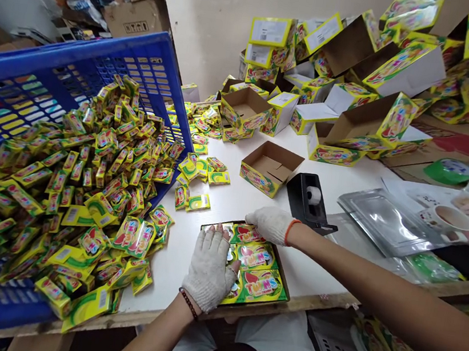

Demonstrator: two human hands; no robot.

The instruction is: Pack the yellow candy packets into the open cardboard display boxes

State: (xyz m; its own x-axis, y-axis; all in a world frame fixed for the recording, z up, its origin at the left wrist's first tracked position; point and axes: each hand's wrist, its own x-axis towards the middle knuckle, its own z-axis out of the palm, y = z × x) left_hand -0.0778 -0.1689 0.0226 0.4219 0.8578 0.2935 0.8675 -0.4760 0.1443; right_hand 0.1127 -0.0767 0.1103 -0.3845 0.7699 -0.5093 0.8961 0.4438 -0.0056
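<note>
A shallow cardboard carton lies at the table's near edge, filled with yellow-green packs printed "TWINS" with a watermelon picture. My left hand, in a white fingertip-less glove, rests flat on the left side of these packs, fingers stretched out. At the far side of the carton, my right hand, gloved with an orange cuff, has its fingers curled together over the rim; its fingertips are partly hidden. Just beyond stands an empty open carton, next to a black tape dispenser.
A blue plastic crate tilts on the left, spilling a heap of small packs onto the table. Several loose packs lie between. Printed cartons pile up at the back right. A cup stands near a silver pouch.
</note>
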